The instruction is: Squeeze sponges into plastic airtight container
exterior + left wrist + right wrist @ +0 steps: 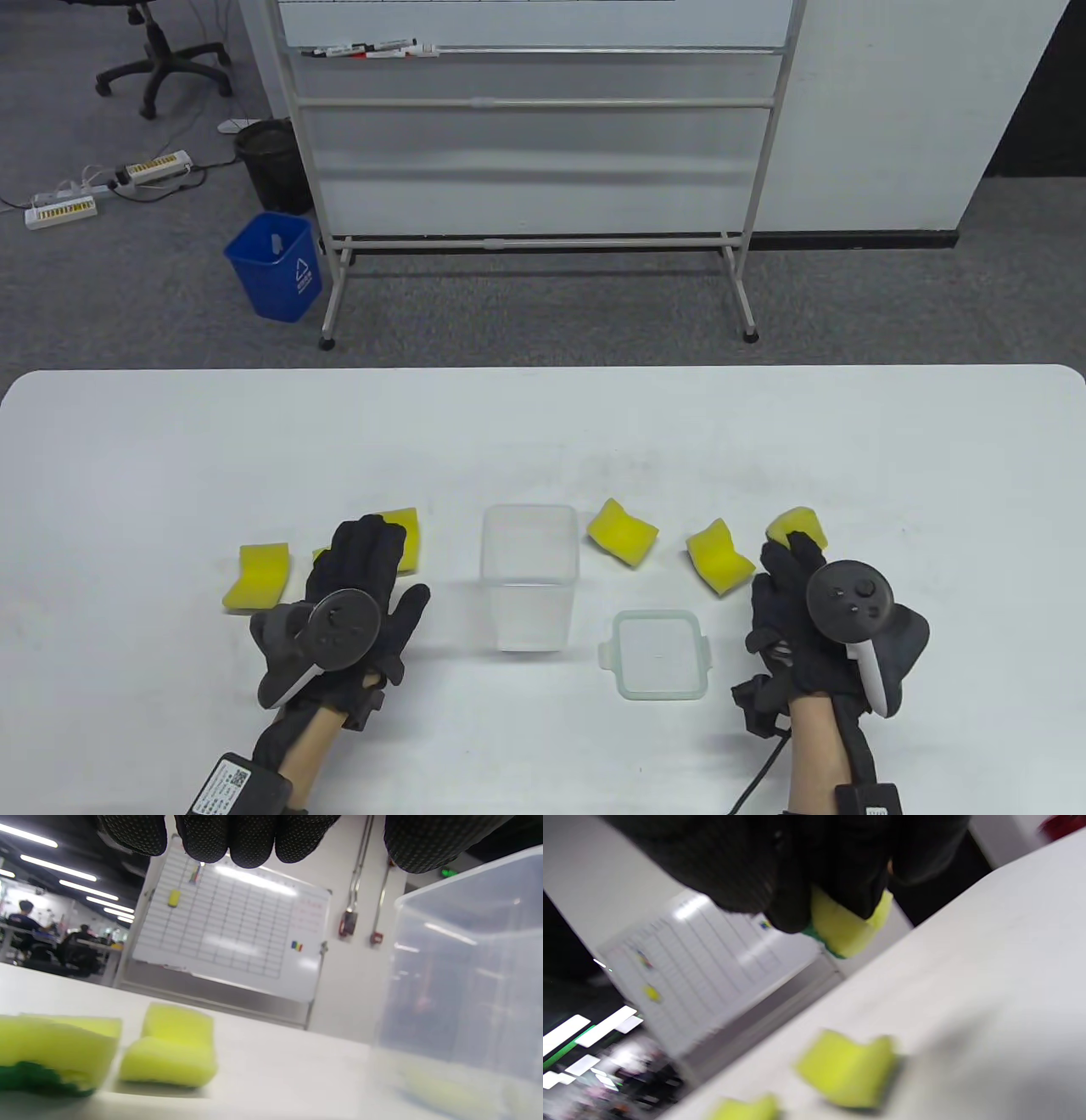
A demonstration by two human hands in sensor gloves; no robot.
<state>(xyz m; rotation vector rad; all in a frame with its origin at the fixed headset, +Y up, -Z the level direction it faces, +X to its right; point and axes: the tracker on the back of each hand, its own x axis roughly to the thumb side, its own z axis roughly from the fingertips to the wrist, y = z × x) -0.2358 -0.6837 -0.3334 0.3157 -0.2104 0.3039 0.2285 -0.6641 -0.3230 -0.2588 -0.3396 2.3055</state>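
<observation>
One sponge (797,525) pinched in right grip (793,586), left grip (361,577) spread open above table.

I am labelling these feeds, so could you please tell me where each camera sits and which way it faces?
Table view: high above, looking down at the white table; both gloved hands show, left hand, right hand.
Left wrist view: low at table level, facing the clear plastic container; fingers along the top.
Right wrist view: tilted, fingers gripping a yellow sponge.
All show sponges.
</observation>
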